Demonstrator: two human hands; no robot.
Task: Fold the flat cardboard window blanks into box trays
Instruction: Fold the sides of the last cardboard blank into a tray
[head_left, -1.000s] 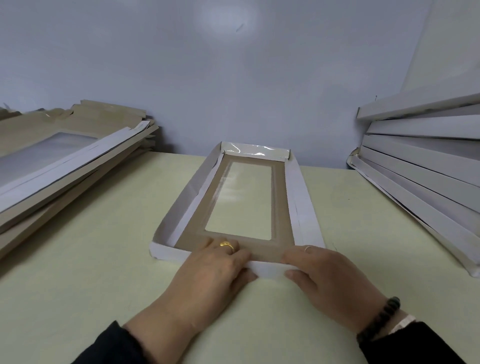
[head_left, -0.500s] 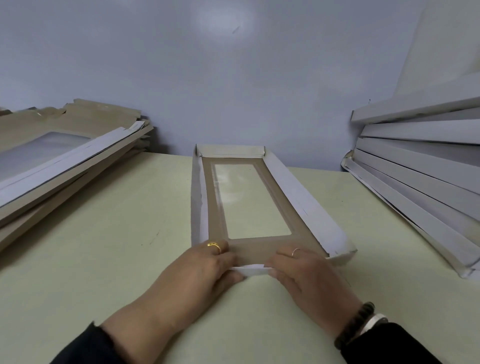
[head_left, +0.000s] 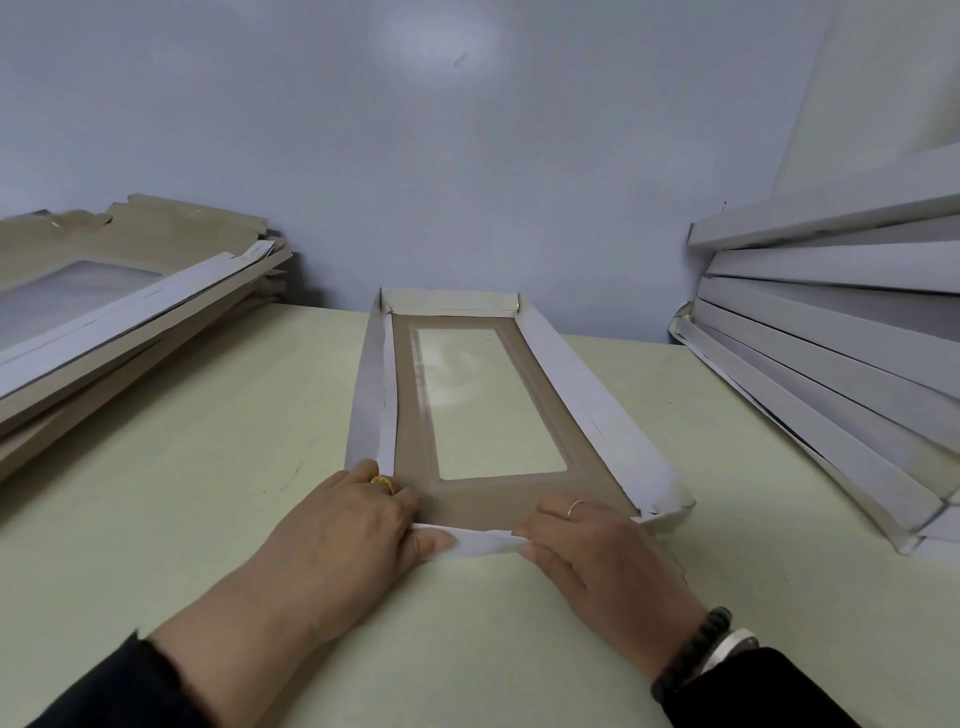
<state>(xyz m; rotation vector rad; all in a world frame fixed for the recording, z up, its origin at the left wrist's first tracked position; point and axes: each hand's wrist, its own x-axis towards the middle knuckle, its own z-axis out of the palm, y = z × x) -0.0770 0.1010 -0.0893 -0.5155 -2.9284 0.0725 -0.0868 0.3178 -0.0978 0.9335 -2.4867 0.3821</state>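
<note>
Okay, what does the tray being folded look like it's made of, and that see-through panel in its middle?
The tray looks like thin cardboard: matte brown inside, white on the side walls, creased sharply where folded. The panel seems to be clear plastic film: the table shows through it and it carries soft glare, though glass can't be strictly ruled out. Both hands, left and right, pinch the near flap.

Both arms come in from the bottom edge in dark sleeves and point forward and toward each other. The left hand (head_left: 358, 525) lies palm down with the fingers bent, and its thumb points to the right. The right hand (head_left: 597, 551) also lies palm down, fingers bent, thumb pointing left. The two thumbs are near but do not touch.
</note>
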